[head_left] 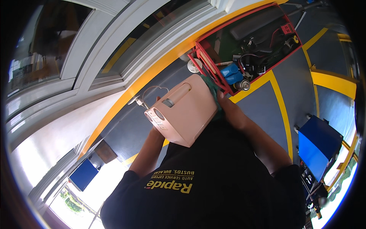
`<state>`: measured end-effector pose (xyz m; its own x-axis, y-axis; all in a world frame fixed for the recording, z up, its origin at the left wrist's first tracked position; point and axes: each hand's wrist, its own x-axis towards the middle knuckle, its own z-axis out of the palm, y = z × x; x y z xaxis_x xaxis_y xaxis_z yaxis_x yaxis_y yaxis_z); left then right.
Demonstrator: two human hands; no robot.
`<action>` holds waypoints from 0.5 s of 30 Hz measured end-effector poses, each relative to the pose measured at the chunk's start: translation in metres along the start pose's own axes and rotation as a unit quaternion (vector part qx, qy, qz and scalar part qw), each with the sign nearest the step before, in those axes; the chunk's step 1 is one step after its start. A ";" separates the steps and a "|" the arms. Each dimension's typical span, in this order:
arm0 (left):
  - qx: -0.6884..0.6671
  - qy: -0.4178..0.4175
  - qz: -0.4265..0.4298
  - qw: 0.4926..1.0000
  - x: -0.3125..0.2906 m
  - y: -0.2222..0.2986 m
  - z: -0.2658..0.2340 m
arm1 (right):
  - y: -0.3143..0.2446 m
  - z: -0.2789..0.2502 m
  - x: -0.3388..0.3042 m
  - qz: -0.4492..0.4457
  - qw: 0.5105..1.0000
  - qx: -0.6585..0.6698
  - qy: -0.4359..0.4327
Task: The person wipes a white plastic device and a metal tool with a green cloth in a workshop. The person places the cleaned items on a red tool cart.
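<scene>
Two hands apparently holding pink machine (pixel 185 111) aloft.

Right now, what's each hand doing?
Left hand: under the pink machine, supporting it; fingers hidden.
Right hand: pressing a green cloth against the machine.

You stand on a grey-blue floor (pixel 263 114) crossed by yellow lines (pixel 284 103). A white-framed window wall (pixel 114 42) runs beside you, and a red tool cart (pixel 248 45) sits ahead in bright daylight.

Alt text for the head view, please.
A person holds a pink boxy device against their chest, left hand beneath it, right hand pressing a green cloth to its side. Beyond stands a red tool cart on a grey floor with yellow lines.
</scene>
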<state>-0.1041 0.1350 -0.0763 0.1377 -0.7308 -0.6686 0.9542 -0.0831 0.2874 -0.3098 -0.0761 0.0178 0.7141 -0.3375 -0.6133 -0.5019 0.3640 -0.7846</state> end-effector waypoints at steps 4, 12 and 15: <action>0.016 -0.011 -0.035 0.999 0.033 -0.011 0.005 | -0.004 0.004 0.015 -0.197 0.967 -0.129 0.097; -0.031 -0.062 -0.061 0.996 0.080 -0.016 0.040 | -0.010 -0.013 0.018 -0.231 0.888 -0.349 0.191; -0.074 -0.086 -0.058 0.992 0.096 -0.012 0.063 | -0.007 -0.027 0.027 -0.236 0.890 -0.331 0.208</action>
<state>-0.1187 0.0230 -0.1004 -0.0109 -0.8280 -0.5606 0.9912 -0.0831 0.1034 -0.3003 -0.1109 0.0044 0.7485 -0.6589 -0.0747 -0.4699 -0.4476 -0.7608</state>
